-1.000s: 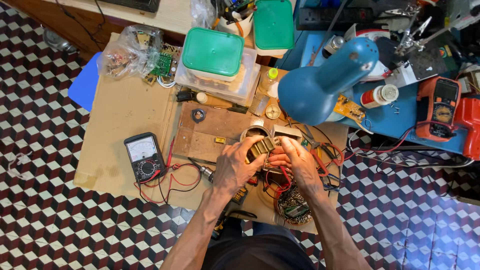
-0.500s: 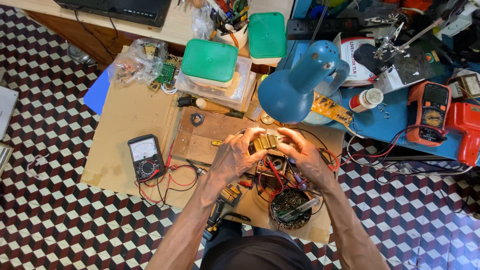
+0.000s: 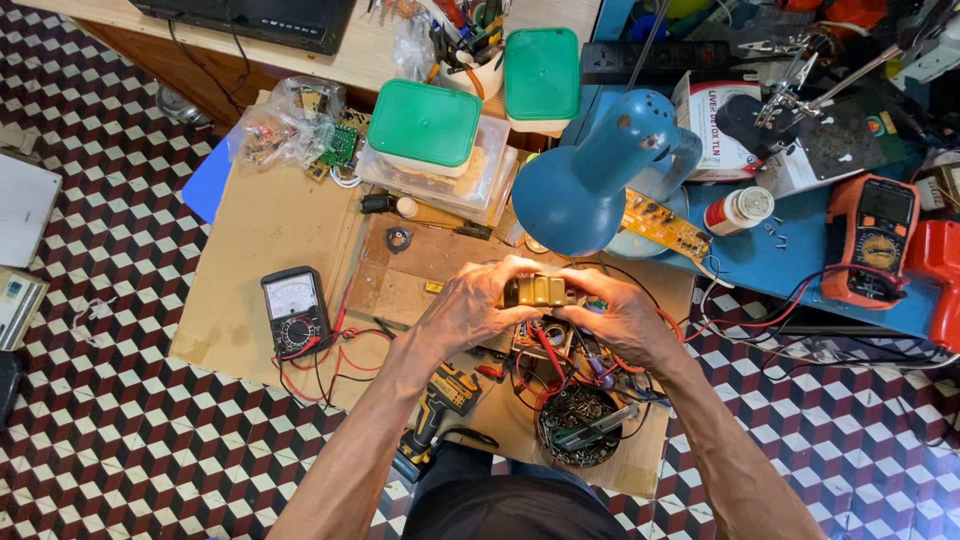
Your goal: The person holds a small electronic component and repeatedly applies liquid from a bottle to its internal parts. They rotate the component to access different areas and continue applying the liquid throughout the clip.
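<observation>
Mid-job: small brass-coloured metal part (image 3: 540, 291) gripped between left hand (image 3: 478, 308) and right hand (image 3: 620, 318), fingers curled tight, above tangled red wires (image 3: 548, 358), nothing yet set down.

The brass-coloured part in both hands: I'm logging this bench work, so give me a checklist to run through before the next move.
1. Both hands on the brass-coloured part: ok, left hand and right hand pinch its ends.
2. Part lifted off the cardboard sheet: ok.
3. Blue lamp aimed at the part: ok.
4. Space below the hands free: not ok, red wires and a bowl of small parts lie there.
5. Analog meter probes connected to the part: cannot tell.
</observation>
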